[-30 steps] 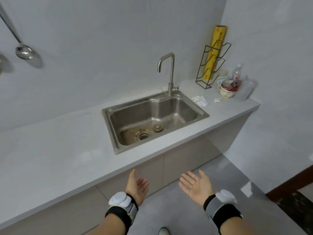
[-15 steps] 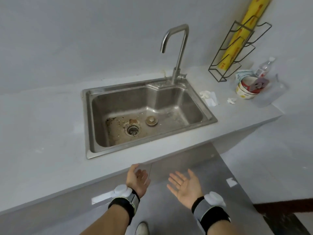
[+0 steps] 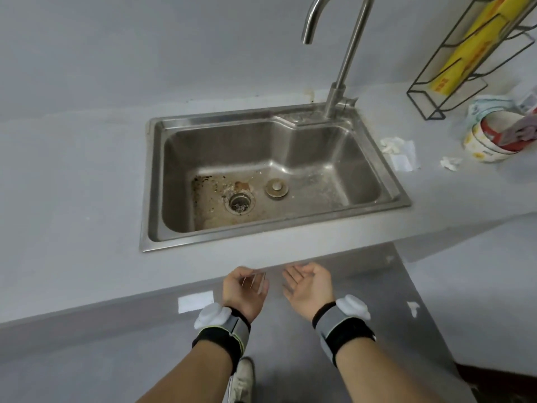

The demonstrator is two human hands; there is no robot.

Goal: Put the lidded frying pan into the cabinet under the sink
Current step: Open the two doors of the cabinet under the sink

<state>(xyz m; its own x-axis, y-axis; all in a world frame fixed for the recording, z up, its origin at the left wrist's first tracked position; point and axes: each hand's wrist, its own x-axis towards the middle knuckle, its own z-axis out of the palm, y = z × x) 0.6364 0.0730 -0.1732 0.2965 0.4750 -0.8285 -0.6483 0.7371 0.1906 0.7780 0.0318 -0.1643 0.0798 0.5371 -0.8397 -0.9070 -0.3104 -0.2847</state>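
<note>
I have come closer than a moment ago; the sink [image 3: 270,175] now fills the view and my hands have risen to the desk [image 3: 72,199] edge. My left hand [image 3: 244,289] is open, fingers curled, holding nothing. My right hand [image 3: 309,285] is open, palm up. No pan shows. The tap [image 3: 343,62], a rack [image 3: 465,59], a yellow roll [image 3: 476,42] and bowls [image 3: 488,141] stand behind.

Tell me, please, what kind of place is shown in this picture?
Most likely a home kitchen. A steel sink with a tall tap is set into a grey counter, and stacked bowls stand at the right beside a wire rack holding a yellow roll.
</note>
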